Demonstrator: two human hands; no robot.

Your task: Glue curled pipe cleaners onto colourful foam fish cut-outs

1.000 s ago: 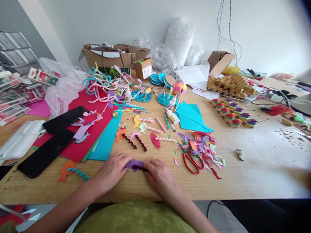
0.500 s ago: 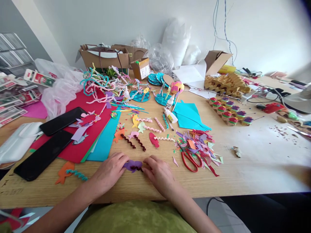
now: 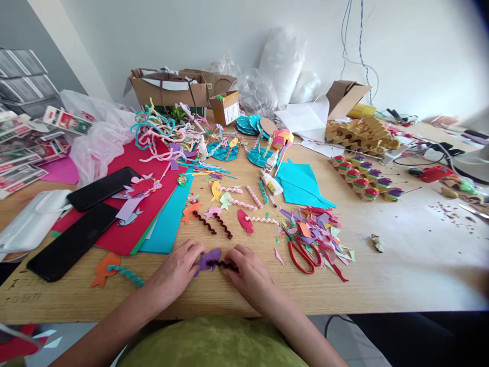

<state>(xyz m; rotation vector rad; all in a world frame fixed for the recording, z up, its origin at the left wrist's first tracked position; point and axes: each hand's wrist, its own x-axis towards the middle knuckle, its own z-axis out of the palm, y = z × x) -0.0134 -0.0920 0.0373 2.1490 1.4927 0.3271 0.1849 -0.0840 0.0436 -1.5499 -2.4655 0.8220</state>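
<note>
Between my hands, near the table's front edge, lies a purple paper fish [image 3: 211, 256] with a dark brown twisted pipe cleaner [image 3: 225, 264] across it. My left hand [image 3: 182, 267] pinches the fish's tail end. The fingers of my right hand [image 3: 246, 270] are closed on the pipe cleaner's free end, partly covering it. Just beyond my hands lie a pink paper fish [image 3: 213, 212], an orange one [image 3: 190, 214] and a red one [image 3: 245, 221], each with a curled pipe cleaner. Another orange fish [image 3: 105, 270] with a teal pipe cleaner [image 3: 128, 276] rests left of my left forearm.
Red-handled scissors [image 3: 304, 257] lie by a heap of paper scraps [image 3: 315, 227] on the right. Glue bottles [image 3: 272, 183] stand or lie mid-table near blue sheets [image 3: 301, 181]. Black phones [image 3: 72, 242] and red paper [image 3: 126, 234] cover the left. A painted egg carton [image 3: 367, 178] sits farther right.
The purple fish has turned, its head end tilting up and away from me, and more of it shows. The brown pipe cleaner now extends more plainly into my right fingers. The camera view has shifted slightly.
</note>
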